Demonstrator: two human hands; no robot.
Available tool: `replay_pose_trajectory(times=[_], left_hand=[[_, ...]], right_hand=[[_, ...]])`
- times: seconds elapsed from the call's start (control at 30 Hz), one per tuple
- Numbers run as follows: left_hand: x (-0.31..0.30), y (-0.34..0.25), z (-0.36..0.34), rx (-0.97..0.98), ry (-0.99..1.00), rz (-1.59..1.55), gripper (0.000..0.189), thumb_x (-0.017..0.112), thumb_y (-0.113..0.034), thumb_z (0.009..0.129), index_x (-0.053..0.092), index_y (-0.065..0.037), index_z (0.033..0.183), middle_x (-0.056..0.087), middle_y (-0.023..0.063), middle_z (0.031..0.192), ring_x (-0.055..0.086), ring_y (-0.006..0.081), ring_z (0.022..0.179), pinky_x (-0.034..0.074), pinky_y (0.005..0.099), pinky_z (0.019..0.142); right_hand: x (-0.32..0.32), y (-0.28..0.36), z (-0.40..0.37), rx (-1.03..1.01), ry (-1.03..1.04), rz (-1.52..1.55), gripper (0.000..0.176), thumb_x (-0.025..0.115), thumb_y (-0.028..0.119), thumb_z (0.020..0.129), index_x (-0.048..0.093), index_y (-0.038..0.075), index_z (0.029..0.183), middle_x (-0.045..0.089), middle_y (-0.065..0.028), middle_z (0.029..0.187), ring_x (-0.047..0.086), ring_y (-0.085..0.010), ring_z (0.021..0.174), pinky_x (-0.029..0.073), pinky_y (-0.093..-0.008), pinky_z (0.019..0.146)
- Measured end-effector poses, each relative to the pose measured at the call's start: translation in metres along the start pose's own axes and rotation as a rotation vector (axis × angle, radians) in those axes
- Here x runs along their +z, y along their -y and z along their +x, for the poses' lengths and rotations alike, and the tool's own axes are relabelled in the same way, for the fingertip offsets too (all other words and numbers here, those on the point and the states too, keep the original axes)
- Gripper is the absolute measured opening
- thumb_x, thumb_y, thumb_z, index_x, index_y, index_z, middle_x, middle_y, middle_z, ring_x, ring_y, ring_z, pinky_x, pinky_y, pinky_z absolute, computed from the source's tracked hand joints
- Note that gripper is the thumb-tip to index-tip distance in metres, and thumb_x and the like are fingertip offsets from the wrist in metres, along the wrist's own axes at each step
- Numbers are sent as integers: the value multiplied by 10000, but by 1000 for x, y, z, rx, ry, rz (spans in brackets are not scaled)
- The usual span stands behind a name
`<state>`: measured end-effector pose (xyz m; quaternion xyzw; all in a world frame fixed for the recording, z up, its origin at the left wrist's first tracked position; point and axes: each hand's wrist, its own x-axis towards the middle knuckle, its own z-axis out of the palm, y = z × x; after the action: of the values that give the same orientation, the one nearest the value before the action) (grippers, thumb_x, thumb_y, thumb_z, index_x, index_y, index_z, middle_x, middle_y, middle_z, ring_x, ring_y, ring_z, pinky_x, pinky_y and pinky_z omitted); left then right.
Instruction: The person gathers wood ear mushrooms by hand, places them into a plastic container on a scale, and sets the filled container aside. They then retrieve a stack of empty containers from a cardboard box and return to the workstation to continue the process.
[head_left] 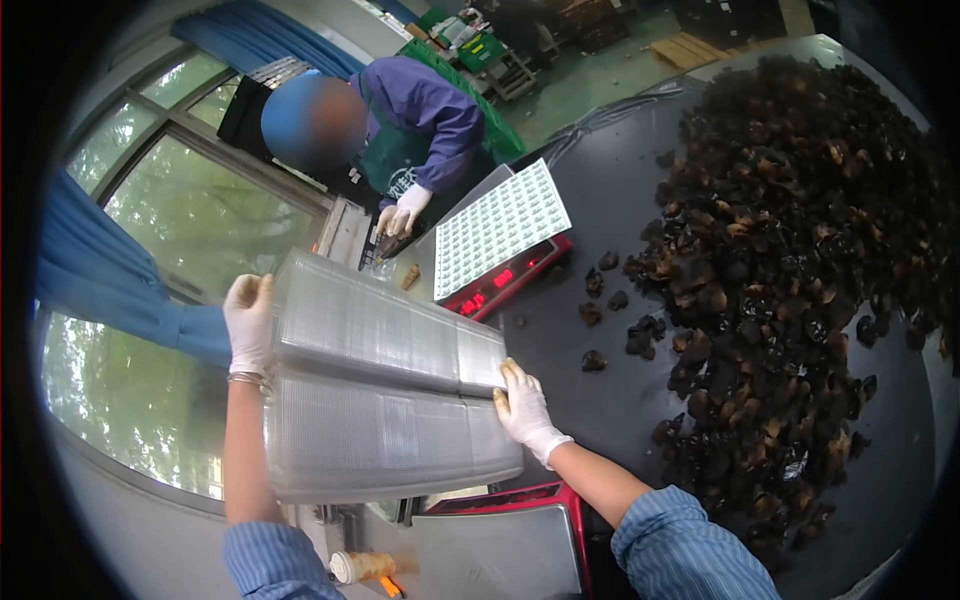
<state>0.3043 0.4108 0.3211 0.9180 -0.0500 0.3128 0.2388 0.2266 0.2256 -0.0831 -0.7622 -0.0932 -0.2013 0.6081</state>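
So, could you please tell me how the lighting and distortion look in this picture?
Head view: strong fisheye with black corners; the window looks bowed and bright with daylight, while the dark pile loses detail; a blurred patch covers the head of the co-worker; the clear tray stack, held between left hand and right hand, shows a soft sheen and no harsh glare.

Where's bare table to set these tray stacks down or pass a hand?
Bare table lies past the scale, between its white tray and the dark heap. A smaller patch sits between the right hand on the tray stacks and the heap. The gap beside the scale holds loose pieces; the heap itself is crowded.
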Motion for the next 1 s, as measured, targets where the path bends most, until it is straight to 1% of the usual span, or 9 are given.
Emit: replay_pose_trajectory(times=[0.07, 0.1, 0.2, 0.47, 0.67, 0.77, 0.9, 0.93, 1.0], left_hand=[[17, -19, -16, 132, -47, -26, 210, 646, -136, 862, 579, -15, 1019, 576, 25, 949, 523, 112, 920, 406, 246, 864], [24, -39, -24, 169, -40, -15, 291, 632, -140, 869, 556, -12, 1118, 591, 42, 1009, 533, 130, 953, 402, 262, 893], [19, -34, -20, 20, 243, 140, 301, 616, -129, 873, 561, -8, 1143, 600, 52, 1032, 532, 139, 987, 393, 265, 908], [15, -31, -20, 1, 131, -26, 159, 592, -74, 880, 621, 4, 1016, 625, 25, 954, 551, 82, 890, 427, 215, 813], [8, -29, -16, 68, 88, 104, 152, 542, -129, 914, 590, 14, 891, 558, -12, 806, 481, 71, 765, 399, 208, 703], [6, -24, -15, 213, -71, -70, 230, 483, -174, 940, 521, -17, 777, 472, -29, 725, 410, 74, 695, 363, 217, 646], [-23, -41, -6, 241, -425, -266, 276, 430, -188, 956, 462, -74, 706, 410, -28, 684, 367, 88, 662, 348, 255, 622], [-24, -42, -5, 286, -525, -157, 264, 431, -180, 956, 514, -60, 736, 463, -19, 701, 413, 100, 679, 374, 266, 653], [-17, -52, -11, 380, -453, -27, 249, 480, -201, 940, 625, -47, 809, 591, 44, 776, 532, 158, 750, 414, 288, 732]], right_hand=[[-1, 3, 1, 8, 10, 3, 505, 545, 216, 837, 406, -19, 1262, 423, -228, 1313, 441, -345, 1171, 329, -427, 994], [-2, 3, 1, 16, 17, -1, 504, 545, 216, 838, 406, -20, 1262, 423, -227, 1313, 437, -344, 1177, 328, -426, 994], [-3, 5, 2, 3, -10, 6, 463, 528, 167, 836, 419, -23, 1243, 437, -225, 1298, 454, -365, 1150, 335, -433, 991], [-1, 2, 0, 4, 11, 8, 499, 554, 204, 833, 406, -18, 1254, 424, -227, 1306, 439, -355, 1165, 325, -432, 994], [-1, 2, 0, 0, 10, -16, 512, 548, 207, 837, 401, -21, 1271, 422, -226, 1310, 441, -348, 1167, 325, -432, 994], [-1, 1, 0, 0, 12, -12, 504, 544, 209, 839, 416, -25, 1267, 422, -226, 1311, 441, -346, 1170, 330, -433, 991], [-2, 1, 1, -16, 3, -50, 468, 541, 197, 839, 452, -31, 1238, 434, -219, 1306, 443, -349, 1176, 344, -433, 982], [-2, 1, 1, 9, 20, -30, 473, 544, 182, 836, 443, -29, 1248, 436, -213, 1308, 449, -347, 1173, 344, -427, 987], [-3, 3, 1, 12, 5, -18, 477, 545, 161, 833, 433, -25, 1258, 433, -212, 1312, 445, -350, 1181, 339, -425, 996]])
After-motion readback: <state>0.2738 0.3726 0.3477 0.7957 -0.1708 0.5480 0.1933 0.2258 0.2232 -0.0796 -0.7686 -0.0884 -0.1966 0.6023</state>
